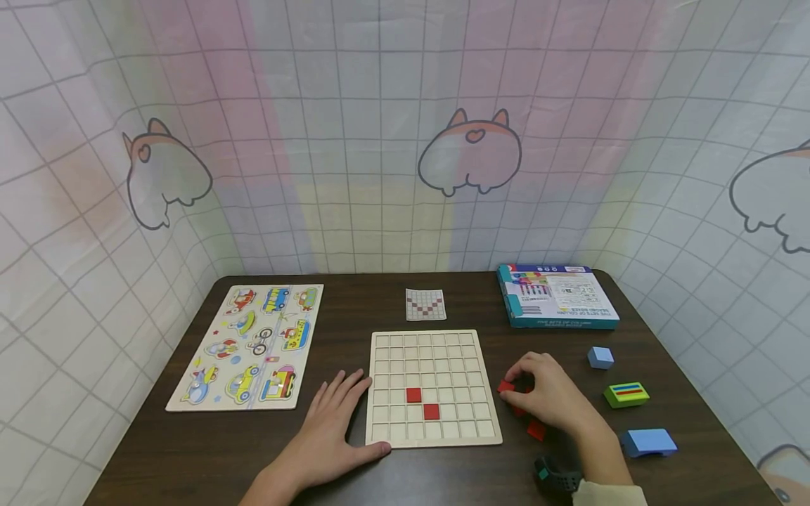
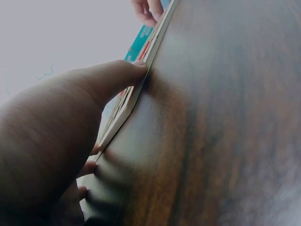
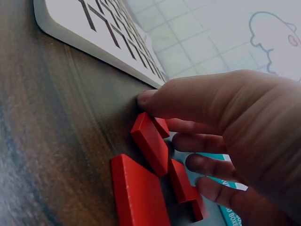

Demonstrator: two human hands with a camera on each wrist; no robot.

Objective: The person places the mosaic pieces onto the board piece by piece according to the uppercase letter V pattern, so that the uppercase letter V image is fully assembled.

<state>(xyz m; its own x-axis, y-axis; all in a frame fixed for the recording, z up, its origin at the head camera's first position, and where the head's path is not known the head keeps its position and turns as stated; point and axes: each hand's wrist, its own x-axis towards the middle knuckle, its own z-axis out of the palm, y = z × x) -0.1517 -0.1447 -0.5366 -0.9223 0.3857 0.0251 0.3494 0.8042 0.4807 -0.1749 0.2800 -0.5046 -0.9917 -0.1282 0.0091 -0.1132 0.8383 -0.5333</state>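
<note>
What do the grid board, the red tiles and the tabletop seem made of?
Grid board: probably wood, matte, pale cream colour.
Red tiles: perhaps painted wood or plastic, satin, evenly coloured, crisp-edged.
Tabletop: wood or laminate, soft sheen, streaked brown grain.

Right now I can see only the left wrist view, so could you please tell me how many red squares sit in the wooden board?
Observer: Two red squares sit in the wooden board, in cells that meet corner to corner.
Operator: Thank you; I glimpse only some fingers of the right hand, so what is it over?
Observer: It is over a group of loose red tiles on the table, to the right of the board; whether it grips one, I cannot tell.
Operator: And does anything lie just beyond the board's far side?
Observer: Yes, a small paper card printed with a grid lies there.
</note>
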